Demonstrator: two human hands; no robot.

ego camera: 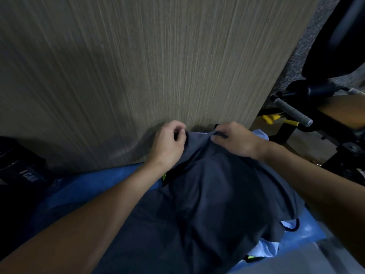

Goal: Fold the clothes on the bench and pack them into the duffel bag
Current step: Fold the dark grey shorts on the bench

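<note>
A dark grey garment (pixel 207 194) lies spread over a blue cloth-covered surface (pixel 88 186) in front of me. My left hand (pixel 167 143) pinches the garment's far edge on the left. My right hand (pixel 235 141) pinches the same edge on the right, at a black trim. Both hands sit close to the base of a wood-grain panel (pixel 138 66). A light blue garment (pixel 262 250) peeks out from under the grey one at the lower right and again behind my right hand. The duffel bag cannot be clearly made out; a black object with white lettering (pixel 21 171) sits at the left.
The wood-grain panel rises straight ahead and fills the upper view. At the right stands black gym equipment (pixel 316 107) with a grey padded handle (pixel 292 111) and yellow parts (pixel 276 119). Speckled flooring (pixel 302 46) shows at the upper right.
</note>
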